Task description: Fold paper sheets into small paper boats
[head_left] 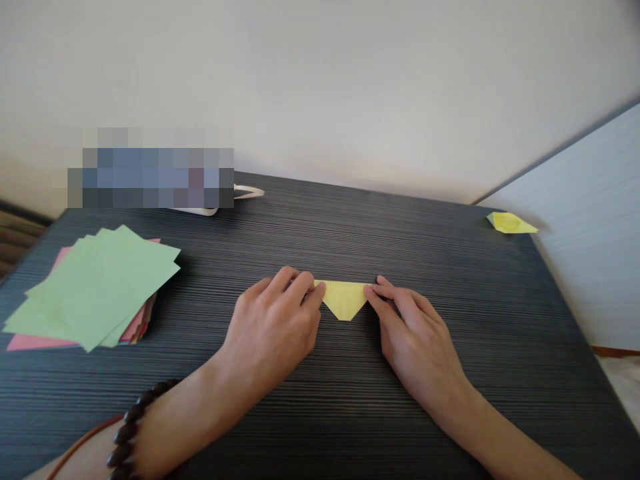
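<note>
A small folded yellow paper (344,300) lies flat on the dark striped table (320,413), its point toward me. My left hand (273,330) presses its left end with curled fingers pinched on the edge. From the other side my right hand (417,337) holds the right end the same way, fingertips on the paper's corner. A bead bracelet sits on my left wrist.
A stack of coloured paper sheets (95,290), green on top and pink below, lies at the left. A finished yellow folded piece (510,223) rests at the far right corner. A white object (240,193) is by the wall. A pale panel (590,233) borders the right side.
</note>
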`<move>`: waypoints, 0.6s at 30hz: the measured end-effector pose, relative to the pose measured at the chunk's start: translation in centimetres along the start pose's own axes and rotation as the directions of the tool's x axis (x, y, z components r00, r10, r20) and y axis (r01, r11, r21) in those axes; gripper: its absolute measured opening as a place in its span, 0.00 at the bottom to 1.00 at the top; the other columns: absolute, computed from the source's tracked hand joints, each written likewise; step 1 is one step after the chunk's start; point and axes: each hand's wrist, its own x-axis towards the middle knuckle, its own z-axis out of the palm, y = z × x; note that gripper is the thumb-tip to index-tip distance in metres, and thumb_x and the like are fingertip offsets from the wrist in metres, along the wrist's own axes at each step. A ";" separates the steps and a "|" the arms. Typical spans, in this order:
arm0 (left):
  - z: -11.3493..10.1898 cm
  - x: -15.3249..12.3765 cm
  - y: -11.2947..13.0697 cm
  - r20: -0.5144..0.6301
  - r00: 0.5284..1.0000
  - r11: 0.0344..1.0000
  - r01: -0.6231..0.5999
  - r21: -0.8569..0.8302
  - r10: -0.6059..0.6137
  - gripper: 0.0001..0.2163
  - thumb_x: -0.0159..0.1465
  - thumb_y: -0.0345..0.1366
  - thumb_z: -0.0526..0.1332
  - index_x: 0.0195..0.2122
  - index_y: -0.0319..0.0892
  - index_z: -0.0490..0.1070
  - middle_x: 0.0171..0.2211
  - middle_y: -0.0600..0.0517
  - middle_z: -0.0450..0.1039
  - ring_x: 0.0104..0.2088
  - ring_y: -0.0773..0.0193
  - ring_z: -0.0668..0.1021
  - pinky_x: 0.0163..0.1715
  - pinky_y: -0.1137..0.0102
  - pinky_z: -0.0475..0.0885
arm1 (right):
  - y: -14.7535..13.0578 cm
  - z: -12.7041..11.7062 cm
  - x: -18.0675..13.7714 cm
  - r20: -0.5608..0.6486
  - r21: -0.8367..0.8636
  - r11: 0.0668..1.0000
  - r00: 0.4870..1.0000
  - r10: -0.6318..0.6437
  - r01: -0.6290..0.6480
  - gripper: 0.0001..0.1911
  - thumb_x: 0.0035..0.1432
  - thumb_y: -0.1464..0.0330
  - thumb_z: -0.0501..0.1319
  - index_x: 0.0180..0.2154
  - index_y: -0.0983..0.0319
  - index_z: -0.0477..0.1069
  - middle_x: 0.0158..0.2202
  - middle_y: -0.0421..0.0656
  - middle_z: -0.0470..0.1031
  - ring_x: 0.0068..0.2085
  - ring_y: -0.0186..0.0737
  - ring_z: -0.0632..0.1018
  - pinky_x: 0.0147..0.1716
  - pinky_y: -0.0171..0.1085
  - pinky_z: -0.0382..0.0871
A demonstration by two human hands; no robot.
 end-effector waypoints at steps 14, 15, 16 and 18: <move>1.2 0.4 -0.3 0.065 0.997 0.958 0.059 -0.279 -0.043 0.08 0.65 0.37 0.56 0.42 0.41 0.69 0.40 0.48 0.71 0.41 0.59 0.70 0.41 0.64 0.68 | 0.8 0.5 1.5 0.041 0.294 0.941 0.986 0.163 -0.167 0.08 0.60 0.65 0.57 0.40 0.59 0.70 0.43 0.44 0.71 0.46 0.42 0.71 0.45 0.44 0.63; 1.2 0.4 -0.4 0.076 0.996 0.953 0.072 -0.293 -0.052 0.07 0.65 0.37 0.56 0.40 0.42 0.70 0.39 0.49 0.71 0.40 0.59 0.70 0.41 0.63 0.68 | 0.8 0.6 1.5 0.052 0.307 0.936 0.985 0.165 -0.173 0.07 0.60 0.65 0.57 0.40 0.59 0.70 0.44 0.44 0.71 0.46 0.42 0.71 0.45 0.44 0.63; 1.3 0.4 -0.4 0.092 0.994 0.947 0.088 -0.309 -0.062 0.07 0.65 0.37 0.56 0.39 0.42 0.70 0.39 0.49 0.71 0.40 0.59 0.69 0.41 0.63 0.68 | 0.9 0.6 1.6 0.063 0.318 0.931 0.984 0.168 -0.179 0.07 0.60 0.65 0.57 0.39 0.59 0.70 0.44 0.44 0.71 0.46 0.42 0.70 0.46 0.44 0.63; 1.3 0.5 -0.4 0.119 0.989 0.933 0.119 -0.340 -0.082 0.06 0.65 0.37 0.56 0.38 0.42 0.70 0.39 0.49 0.70 0.39 0.59 0.69 0.41 0.62 0.67 | 1.0 0.6 1.6 0.084 0.333 0.925 0.983 0.164 -0.183 0.07 0.60 0.65 0.57 0.38 0.59 0.70 0.44 0.45 0.70 0.47 0.43 0.70 0.45 0.45 0.63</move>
